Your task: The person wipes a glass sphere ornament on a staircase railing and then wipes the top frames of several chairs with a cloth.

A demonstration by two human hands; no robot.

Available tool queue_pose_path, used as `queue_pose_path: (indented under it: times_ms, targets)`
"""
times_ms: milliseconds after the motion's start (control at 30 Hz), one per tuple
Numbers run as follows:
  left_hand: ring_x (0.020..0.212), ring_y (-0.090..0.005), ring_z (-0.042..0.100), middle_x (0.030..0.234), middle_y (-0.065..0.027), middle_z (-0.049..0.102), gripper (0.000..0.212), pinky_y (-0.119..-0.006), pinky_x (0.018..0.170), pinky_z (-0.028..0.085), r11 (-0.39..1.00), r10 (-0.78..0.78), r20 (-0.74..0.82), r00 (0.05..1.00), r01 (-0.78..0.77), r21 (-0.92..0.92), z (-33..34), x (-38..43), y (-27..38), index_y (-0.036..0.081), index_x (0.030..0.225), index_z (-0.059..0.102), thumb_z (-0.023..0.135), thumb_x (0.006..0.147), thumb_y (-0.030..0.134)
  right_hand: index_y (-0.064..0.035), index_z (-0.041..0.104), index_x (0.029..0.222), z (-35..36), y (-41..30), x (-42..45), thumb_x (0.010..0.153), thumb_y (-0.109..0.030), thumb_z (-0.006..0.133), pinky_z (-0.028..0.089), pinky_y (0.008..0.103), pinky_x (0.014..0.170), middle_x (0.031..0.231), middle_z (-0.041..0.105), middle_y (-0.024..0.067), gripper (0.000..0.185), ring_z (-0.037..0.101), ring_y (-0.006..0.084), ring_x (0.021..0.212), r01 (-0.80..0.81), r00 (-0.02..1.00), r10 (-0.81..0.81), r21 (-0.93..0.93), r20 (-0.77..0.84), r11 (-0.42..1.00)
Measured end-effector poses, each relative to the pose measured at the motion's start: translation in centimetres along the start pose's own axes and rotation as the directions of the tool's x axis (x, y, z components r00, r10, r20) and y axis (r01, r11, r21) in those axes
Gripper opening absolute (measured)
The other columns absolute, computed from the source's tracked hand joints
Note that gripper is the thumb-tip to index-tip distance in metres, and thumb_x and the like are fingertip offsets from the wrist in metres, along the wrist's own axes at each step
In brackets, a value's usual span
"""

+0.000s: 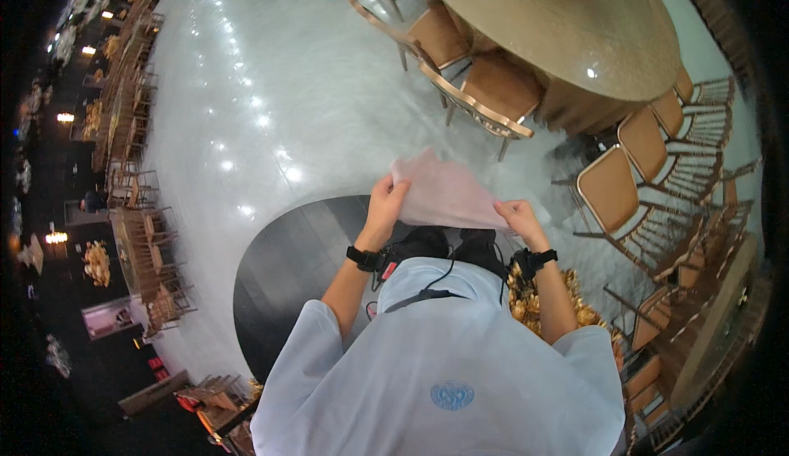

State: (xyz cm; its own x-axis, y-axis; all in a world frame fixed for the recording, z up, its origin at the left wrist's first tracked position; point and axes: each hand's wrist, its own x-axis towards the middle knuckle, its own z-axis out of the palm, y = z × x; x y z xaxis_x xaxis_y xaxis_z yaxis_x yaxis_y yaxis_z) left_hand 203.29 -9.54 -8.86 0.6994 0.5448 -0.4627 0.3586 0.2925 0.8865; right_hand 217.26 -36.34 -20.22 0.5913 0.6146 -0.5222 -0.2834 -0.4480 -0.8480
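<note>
A thin pink cloth (pixel 441 191) is stretched between my two hands in front of my waist. My left hand (pixel 389 200) pinches its left edge between thumb and fingers. The right corner of the cloth is gripped by my right hand (pixel 521 217). Between the hands the cloth hangs in a loose, roughly triangular sheet with a peak at its far side. Each wrist wears a black strap with a small device. Below the cloth, my dark trousers and a dark cord show.
Ahead to the right stands a large round table (pixel 555 31) with brown chairs (pixel 502 86) around it. More chairs (pixel 608 188) line the right side. Gold flower decorations (pixel 533 302) are beside my right forearm. A black curved floor section (pixel 290 277) meets the glossy pale floor (pixel 246 117). Long tables run along the far left.
</note>
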Motion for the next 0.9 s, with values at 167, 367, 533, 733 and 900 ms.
queue_pose_path:
  times_ms: [167, 367, 533, 733, 900]
  targets:
    - [0.087, -0.0164, 0.06, 0.095, -0.0075, 0.064, 0.027, -0.032, 0.079, 0.048, 0.928, -0.176, -0.086, 0.981, 0.136, -0.348, -2.5, -0.7, -0.6, -0.001, 0.102, 0.06, 0.052, 0.09, 0.022, -0.0007, 0.054, 0.065, 3.6, -1.0, 2.7, 0.089, -0.027, 0.059, 0.036, 0.0276, 0.045, 0.055, 0.05, -0.001, 0.036, 0.045, 0.007, 0.053, 0.148, 0.978, -0.17, -0.173, -0.118, 0.974]
    - [0.086, -0.0197, 0.06, 0.095, -0.012, 0.061, 0.032, -0.034, 0.075, 0.05, 0.961, -0.105, -0.095, 0.99, 0.076, -0.265, -9.4, 2.9, -2.6, 0.0, 0.106, 0.053, 0.063, 0.084, 0.021, -0.0026, 0.057, 0.068, 9.0, -1.1, 3.6, 0.089, -0.029, 0.061, 0.036, 0.025, 0.051, 0.062, 0.049, -0.0054, 0.034, 0.043, 0.0059, 0.06, 0.082, 0.997, -0.082, -0.14, 0.003, 0.987]
    - [0.084, -0.0185, 0.061, 0.094, -0.0121, 0.061, 0.029, -0.032, 0.07, 0.051, 0.954, -0.037, -0.143, 0.989, -0.008, -0.299, -17.3, 3.6, 1.0, -0.001, 0.107, 0.052, 0.059, 0.085, 0.016, -0.0003, 0.064, 0.081, 14.5, -4.5, 9.4, 0.086, -0.025, 0.061, 0.045, 0.0335, 0.053, 0.066, 0.062, 0.0098, 0.025, 0.059, 0.0207, 0.058, 0.238, 0.967, -0.253, -0.374, 0.008, 0.896]
    - [0.083, -0.0199, 0.063, 0.095, -0.0129, 0.061, 0.027, -0.031, 0.07, 0.053, 0.892, -0.007, -0.313, 0.95, -0.136, -0.431, -27.1, 0.6, 2.4, -0.004, 0.107, 0.052, 0.053, 0.088, 0.016, -0.0025, 0.062, 0.095, 23.8, -20.5, 15.1, 0.084, -0.012, 0.056, 0.047, 0.0422, 0.06, 0.07, 0.06, 0.0211, 0.016, 0.06, 0.0384, 0.067, 0.69, 0.695, -0.662, -0.518, 0.28, 0.506]
    - [0.077, -0.0254, 0.063, 0.097, -0.0165, 0.061, 0.034, -0.034, 0.062, 0.052, 0.746, -0.008, -0.506, 0.862, -0.332, -0.578, -35.1, -2.1, -0.5, -0.008, 0.111, 0.052, 0.044, 0.09, 0.016, -0.0023, 0.058, 0.104, 30.2, -33.1, 15.3, 0.085, -0.004, 0.049, 0.046, 0.0444, 0.062, 0.07, 0.061, 0.0208, 0.022, 0.06, 0.0381, 0.069, 0.815, 0.567, -0.664, -0.452, 0.488, 0.363]
